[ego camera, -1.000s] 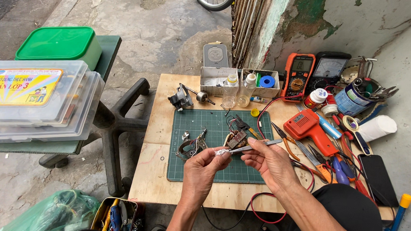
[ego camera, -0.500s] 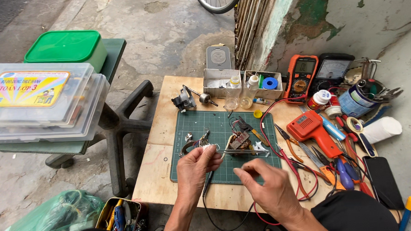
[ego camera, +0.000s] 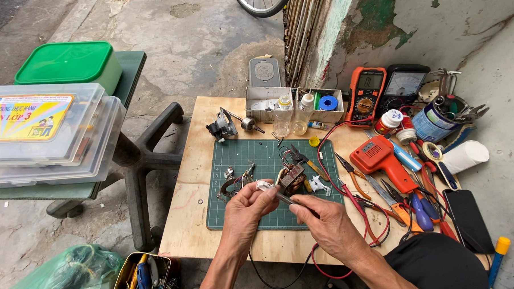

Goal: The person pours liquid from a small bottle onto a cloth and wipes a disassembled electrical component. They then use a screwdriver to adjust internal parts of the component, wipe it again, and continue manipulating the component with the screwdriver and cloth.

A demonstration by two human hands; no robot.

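My left hand (ego camera: 247,210) pinches a small white scrap (ego camera: 265,186) against the tip of a thin metal tool (ego camera: 286,199). My right hand (ego camera: 328,223) grips that tool by its rear end, and a dark cable runs from it down past the table's front edge. Both hands hover over the near part of a green cutting mat (ego camera: 234,156) on a plywood table (ego camera: 183,221). Just beyond the fingers sits a small copper-wound coil part (ego camera: 293,177) with loose wires. A dismantled metal bracket (ego camera: 231,185) lies left of it.
An orange soldering gun (ego camera: 380,157), pliers, screwdrivers and red leads crowd the table's right side, beside a dark phone (ego camera: 467,217). An orange multimeter (ego camera: 366,95) and small bottles stand at the back. Clear plastic boxes (ego camera: 40,135) rest on a chair at left.
My hands have drawn back toward the table's near edge and come together. The left hand now pinches the white scrap at the tool's tip; the right hand has closed in again.
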